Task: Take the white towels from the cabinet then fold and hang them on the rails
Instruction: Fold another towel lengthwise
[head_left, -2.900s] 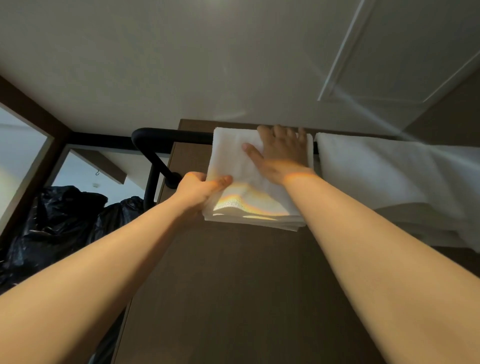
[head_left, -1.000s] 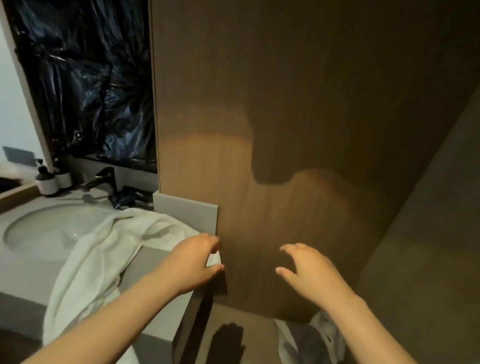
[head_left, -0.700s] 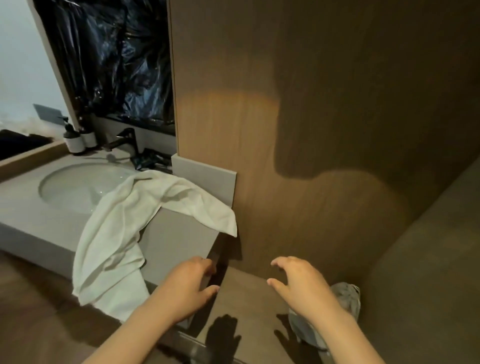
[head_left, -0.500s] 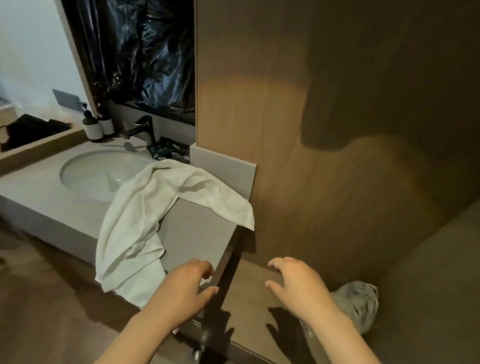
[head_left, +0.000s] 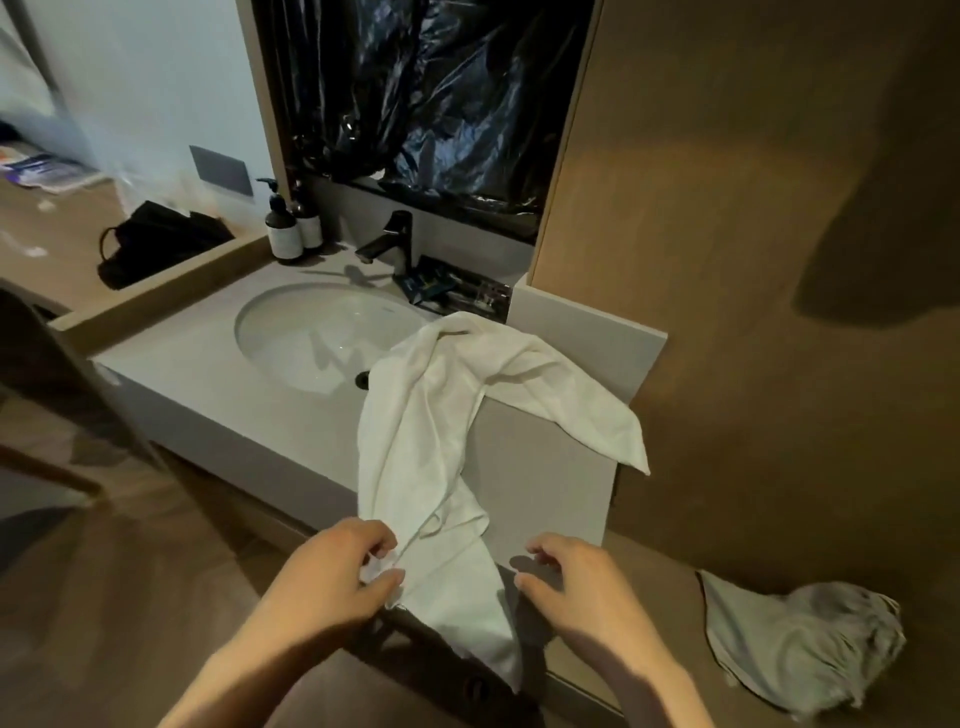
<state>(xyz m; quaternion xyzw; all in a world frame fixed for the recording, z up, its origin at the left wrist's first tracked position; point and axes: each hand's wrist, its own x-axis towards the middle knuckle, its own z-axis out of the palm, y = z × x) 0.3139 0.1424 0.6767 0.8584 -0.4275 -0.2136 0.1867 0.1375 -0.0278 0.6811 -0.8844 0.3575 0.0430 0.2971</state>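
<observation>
A crumpled white towel (head_left: 431, 415) lies draped over the right corner of the grey vanity counter (head_left: 197, 364), its long end hanging down the front. My left hand (head_left: 332, 577) is at the towel's lower left edge. Its loosely curled fingers and thumb sit on either side of the cloth, with a gap between them. My right hand (head_left: 576, 582) hovers just right of the hanging end, in front of the vanity's side panel. Its fingers are loosely curled and hold nothing. No rail or cabinet is in view.
A round sink (head_left: 311, 338) with a black faucet (head_left: 389, 244) is set in the counter, with two pump bottles (head_left: 288, 228) behind it. Black plastic (head_left: 426, 93) covers the mirror area. A brown wooden wall (head_left: 753, 260) stands at the right. A grey cloth (head_left: 800, 644) lies low right, a black bag (head_left: 150, 249) far left.
My hands left the folded towel on the rail and came down. The view swung left to the vanity, and both hands moved in to the hanging white towel.
</observation>
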